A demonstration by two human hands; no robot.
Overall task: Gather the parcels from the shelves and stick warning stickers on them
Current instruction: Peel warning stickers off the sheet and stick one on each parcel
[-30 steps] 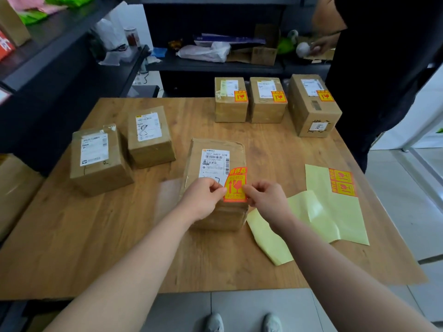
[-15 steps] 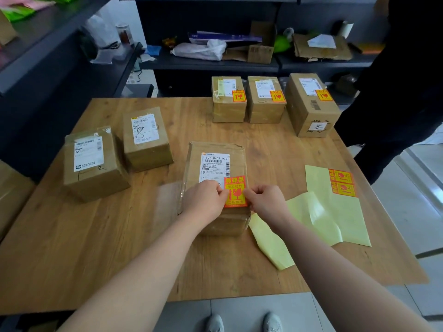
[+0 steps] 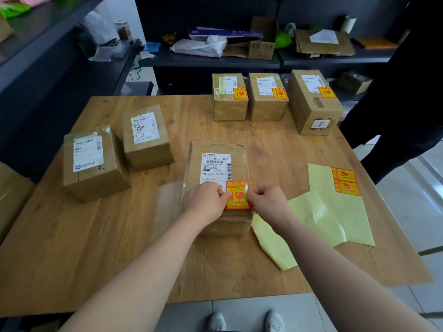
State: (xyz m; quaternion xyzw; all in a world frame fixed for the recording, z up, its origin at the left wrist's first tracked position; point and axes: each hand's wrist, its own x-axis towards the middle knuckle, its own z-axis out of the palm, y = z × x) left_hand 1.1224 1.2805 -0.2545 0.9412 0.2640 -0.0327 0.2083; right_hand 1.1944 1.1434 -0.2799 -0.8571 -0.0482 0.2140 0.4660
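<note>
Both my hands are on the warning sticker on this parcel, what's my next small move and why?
Probably press the warning sticker flat and let go: it lies on the parcel at the shipping label's corner, while the left hand and right hand pinch its side edges.

A flat brown taped parcel [image 3: 215, 164] with a white shipping label lies under both hands. An orange-and-yellow warning sticker [image 3: 236, 194] at its near right corner is pinched by its side edges between the left hand [image 3: 206, 202] and the right hand [image 3: 266, 202]. Left of the left hand stand two unstickered brown cardboard boxes [image 3: 93, 168]; beyond the hands, three stickered cardboard boxes [image 3: 267, 99] in a row. Right of the right hand, two spare stickers [image 3: 345, 180] sit on a pale yellow backing sheet [image 3: 335, 212].
</note>
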